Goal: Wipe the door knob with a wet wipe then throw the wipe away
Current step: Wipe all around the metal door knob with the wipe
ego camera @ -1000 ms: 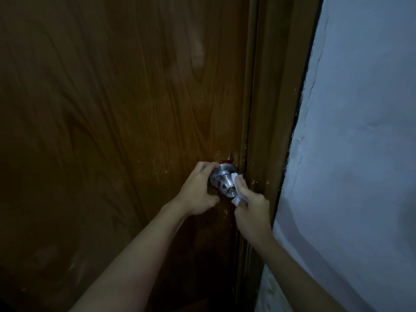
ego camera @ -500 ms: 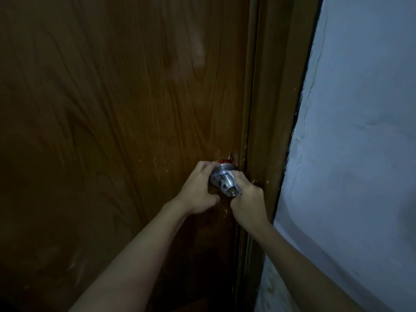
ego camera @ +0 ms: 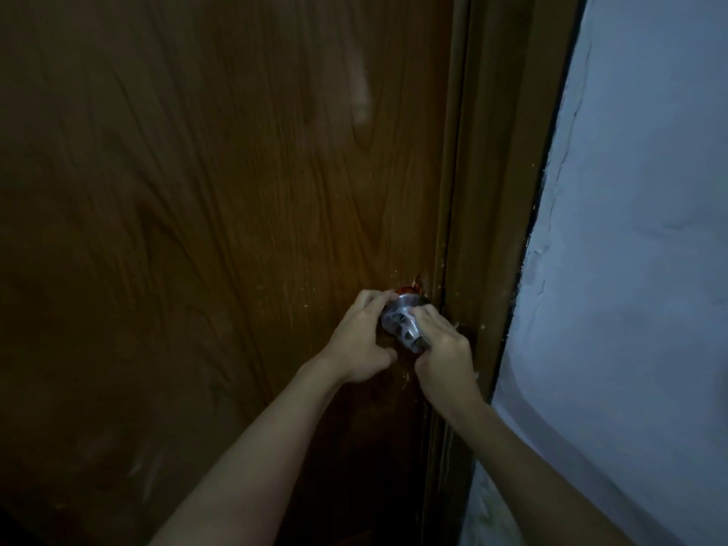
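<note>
Door knob: rounded, polished silver metal with bright glints, just right of the frame's centre, mounted at the door's right edge; a reddish-orange patch shows at its base [ego camera: 402, 324].
Left hand: fingers curled round the knob's left side, touching the metal, thumb tucked low [ego camera: 361, 340].
Right hand: closed over the knob's right and lower side, knuckles toward the camera [ego camera: 443, 350].
Wet wipe: hardly visible; a small pale bit near the right hand's fingertips on the knob may be it, but the dim light leaves that unsure.
Door: dark brown wood or wood-look panel with long, swirling grain, smooth with a dull sheen, filling the left and centre of the frame; pale scuffs and flecks around the knob [ego camera: 220, 199].
Door frame: lighter brown moulded strip running top to bottom, right of the door, chipped in spots [ego camera: 496, 183].
Wall: pale bluish-white, uneven plaster with ripples and a rough cracked edge, along the frame's right side [ego camera: 638, 230].
Writing: none readable.
</note>
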`<state>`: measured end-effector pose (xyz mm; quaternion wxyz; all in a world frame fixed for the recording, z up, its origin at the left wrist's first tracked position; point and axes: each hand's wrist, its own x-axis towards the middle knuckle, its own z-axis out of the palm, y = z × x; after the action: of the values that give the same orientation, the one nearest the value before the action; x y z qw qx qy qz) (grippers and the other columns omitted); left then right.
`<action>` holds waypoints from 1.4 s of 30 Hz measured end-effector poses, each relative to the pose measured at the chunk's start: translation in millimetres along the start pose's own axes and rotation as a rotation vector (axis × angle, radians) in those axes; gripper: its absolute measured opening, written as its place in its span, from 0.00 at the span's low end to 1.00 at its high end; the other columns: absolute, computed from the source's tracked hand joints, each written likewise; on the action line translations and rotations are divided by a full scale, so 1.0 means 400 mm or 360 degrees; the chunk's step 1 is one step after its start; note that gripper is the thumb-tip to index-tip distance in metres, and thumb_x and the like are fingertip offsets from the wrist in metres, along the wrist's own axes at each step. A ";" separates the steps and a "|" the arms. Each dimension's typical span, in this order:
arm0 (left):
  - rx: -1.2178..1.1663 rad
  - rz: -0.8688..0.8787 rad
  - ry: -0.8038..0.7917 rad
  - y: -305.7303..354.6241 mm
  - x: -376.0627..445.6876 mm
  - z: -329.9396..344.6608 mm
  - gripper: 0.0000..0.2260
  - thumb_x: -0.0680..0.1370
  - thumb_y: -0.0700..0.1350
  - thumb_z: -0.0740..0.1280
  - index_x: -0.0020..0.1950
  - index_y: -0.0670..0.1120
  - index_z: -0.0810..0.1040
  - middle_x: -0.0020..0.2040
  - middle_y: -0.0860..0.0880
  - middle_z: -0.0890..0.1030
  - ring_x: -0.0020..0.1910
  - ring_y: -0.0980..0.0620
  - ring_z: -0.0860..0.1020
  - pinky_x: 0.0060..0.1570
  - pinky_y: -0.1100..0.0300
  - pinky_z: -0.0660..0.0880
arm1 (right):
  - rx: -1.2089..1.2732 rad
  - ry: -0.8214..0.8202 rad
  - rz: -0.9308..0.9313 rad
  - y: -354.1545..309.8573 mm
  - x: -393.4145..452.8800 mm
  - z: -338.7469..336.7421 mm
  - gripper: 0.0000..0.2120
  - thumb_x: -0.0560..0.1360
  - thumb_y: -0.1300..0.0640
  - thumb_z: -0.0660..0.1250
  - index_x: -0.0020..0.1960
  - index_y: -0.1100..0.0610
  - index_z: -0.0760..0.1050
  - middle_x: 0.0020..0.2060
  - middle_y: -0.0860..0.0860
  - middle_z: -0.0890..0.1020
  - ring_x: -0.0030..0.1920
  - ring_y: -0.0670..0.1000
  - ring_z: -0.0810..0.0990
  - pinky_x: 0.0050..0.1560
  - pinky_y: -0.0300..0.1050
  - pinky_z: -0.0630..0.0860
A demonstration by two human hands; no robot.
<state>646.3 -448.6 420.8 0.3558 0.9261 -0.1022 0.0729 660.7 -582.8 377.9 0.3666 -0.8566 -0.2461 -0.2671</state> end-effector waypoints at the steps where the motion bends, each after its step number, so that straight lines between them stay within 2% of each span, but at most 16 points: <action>1: 0.0001 -0.0002 0.0003 -0.001 0.001 0.000 0.36 0.68 0.36 0.70 0.72 0.45 0.58 0.67 0.49 0.62 0.67 0.52 0.63 0.66 0.61 0.64 | -0.0012 -0.0012 0.0002 -0.003 0.007 0.003 0.22 0.67 0.76 0.61 0.59 0.64 0.73 0.53 0.58 0.79 0.56 0.57 0.76 0.61 0.51 0.74; 5: 0.0020 0.0008 -0.0007 -0.001 0.000 0.002 0.36 0.68 0.36 0.70 0.73 0.45 0.58 0.67 0.49 0.62 0.67 0.52 0.63 0.63 0.64 0.63 | 0.0041 0.0003 -0.0065 -0.004 -0.011 0.010 0.24 0.67 0.78 0.61 0.61 0.64 0.74 0.57 0.59 0.79 0.60 0.55 0.75 0.64 0.46 0.71; 9: 0.0004 0.0016 0.0013 -0.003 0.000 0.001 0.36 0.68 0.35 0.70 0.72 0.46 0.59 0.68 0.49 0.62 0.68 0.51 0.63 0.66 0.60 0.64 | 0.0328 0.0045 0.0501 -0.003 -0.019 -0.010 0.20 0.74 0.69 0.60 0.65 0.58 0.71 0.47 0.55 0.81 0.45 0.49 0.77 0.43 0.35 0.73; 11: -0.0009 0.0020 0.0014 -0.006 0.000 0.002 0.36 0.68 0.35 0.70 0.72 0.46 0.59 0.67 0.49 0.62 0.68 0.51 0.63 0.65 0.61 0.64 | 0.0367 0.0019 0.0633 -0.006 -0.040 -0.010 0.24 0.74 0.68 0.60 0.69 0.56 0.65 0.51 0.59 0.82 0.43 0.50 0.78 0.37 0.30 0.72; 13: -0.0008 0.0027 0.0015 -0.010 -0.001 0.004 0.36 0.68 0.36 0.70 0.72 0.46 0.59 0.67 0.49 0.62 0.68 0.51 0.63 0.64 0.62 0.63 | 0.0289 0.0089 0.0404 -0.021 -0.064 -0.009 0.26 0.74 0.73 0.58 0.70 0.59 0.63 0.62 0.57 0.75 0.52 0.55 0.80 0.47 0.32 0.77; 15: -0.0004 0.0034 0.0028 -0.010 -0.001 0.007 0.36 0.68 0.36 0.70 0.72 0.46 0.58 0.67 0.49 0.62 0.68 0.51 0.63 0.66 0.60 0.64 | 0.0203 0.0081 0.0196 -0.019 -0.064 -0.007 0.28 0.72 0.76 0.58 0.70 0.61 0.62 0.67 0.52 0.66 0.66 0.56 0.72 0.63 0.42 0.72; 19: -0.0008 0.0032 0.0037 -0.007 -0.002 0.010 0.37 0.68 0.36 0.70 0.73 0.45 0.57 0.68 0.49 0.62 0.68 0.51 0.62 0.67 0.60 0.64 | 0.0267 -0.0088 0.0576 -0.019 -0.037 -0.014 0.27 0.75 0.70 0.58 0.72 0.58 0.59 0.60 0.60 0.77 0.52 0.54 0.79 0.41 0.22 0.72; 22: -0.0016 0.0028 0.0036 -0.007 -0.003 0.010 0.37 0.68 0.36 0.70 0.73 0.46 0.57 0.68 0.49 0.61 0.68 0.51 0.62 0.67 0.59 0.64 | 0.0128 0.0048 0.0294 -0.038 -0.065 -0.008 0.27 0.73 0.73 0.59 0.70 0.60 0.61 0.68 0.53 0.67 0.65 0.55 0.73 0.62 0.41 0.73; 24: -0.0011 0.0033 0.0049 -0.006 -0.002 0.011 0.37 0.68 0.36 0.70 0.73 0.46 0.57 0.68 0.49 0.61 0.68 0.51 0.62 0.66 0.61 0.64 | 0.0108 0.0000 0.0256 -0.022 -0.056 -0.002 0.28 0.73 0.73 0.59 0.71 0.60 0.61 0.68 0.51 0.65 0.68 0.51 0.68 0.66 0.40 0.66; 27: -0.0019 0.0030 0.0067 -0.005 -0.004 0.014 0.36 0.68 0.36 0.71 0.72 0.46 0.58 0.68 0.49 0.62 0.67 0.52 0.62 0.63 0.64 0.63 | 0.0785 -0.0204 0.0921 -0.014 -0.026 -0.015 0.24 0.70 0.71 0.61 0.65 0.58 0.70 0.54 0.57 0.80 0.51 0.55 0.79 0.47 0.45 0.75; 29: -0.0045 0.0027 0.0064 -0.006 -0.004 0.015 0.36 0.68 0.36 0.71 0.72 0.46 0.59 0.67 0.50 0.62 0.67 0.53 0.63 0.62 0.65 0.64 | 0.1562 -0.0255 0.1279 -0.011 -0.029 -0.018 0.14 0.66 0.73 0.59 0.50 0.66 0.74 0.43 0.63 0.77 0.43 0.58 0.75 0.41 0.44 0.71; 31: -0.0066 0.0017 0.0058 -0.007 -0.002 0.013 0.36 0.68 0.36 0.71 0.72 0.47 0.59 0.66 0.52 0.62 0.66 0.54 0.63 0.59 0.66 0.65 | 0.1910 -0.0180 0.1454 0.000 -0.036 -0.016 0.16 0.62 0.74 0.57 0.49 0.68 0.72 0.43 0.68 0.71 0.45 0.64 0.72 0.46 0.49 0.73; 33: -0.0076 0.0005 0.0054 -0.007 -0.002 0.012 0.36 0.68 0.36 0.71 0.72 0.48 0.58 0.66 0.52 0.62 0.65 0.55 0.64 0.59 0.67 0.64 | 0.1833 -0.0088 0.1446 0.002 -0.024 -0.011 0.15 0.64 0.76 0.56 0.49 0.71 0.72 0.44 0.68 0.73 0.47 0.64 0.74 0.47 0.50 0.73; 36: -0.0076 -0.0005 0.0028 -0.008 -0.002 0.011 0.37 0.68 0.35 0.70 0.73 0.48 0.57 0.67 0.52 0.61 0.66 0.54 0.63 0.62 0.66 0.63 | 0.1047 -0.0042 0.0963 -0.013 -0.006 -0.006 0.22 0.70 0.74 0.58 0.60 0.59 0.74 0.51 0.56 0.80 0.51 0.55 0.78 0.47 0.44 0.75; 39: -0.0076 -0.0008 0.0036 -0.008 -0.002 0.010 0.37 0.68 0.35 0.70 0.73 0.47 0.57 0.68 0.51 0.61 0.67 0.53 0.63 0.63 0.64 0.64 | 0.0281 -0.0007 0.0409 -0.024 -0.034 0.010 0.28 0.72 0.75 0.57 0.70 0.59 0.62 0.69 0.56 0.68 0.71 0.52 0.65 0.69 0.41 0.63; 42: -0.0061 -0.0003 0.0038 -0.006 -0.003 0.014 0.37 0.68 0.35 0.70 0.73 0.47 0.57 0.68 0.51 0.61 0.68 0.52 0.62 0.64 0.64 0.64 | 0.0022 0.0054 0.0177 -0.022 -0.072 0.027 0.32 0.69 0.78 0.61 0.69 0.60 0.58 0.70 0.53 0.62 0.72 0.55 0.61 0.69 0.42 0.56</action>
<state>646.0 -450.3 414.8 0.3749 0.9182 -0.0984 0.0816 637.1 -575.5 357.7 0.3908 -0.8618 -0.1936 -0.2590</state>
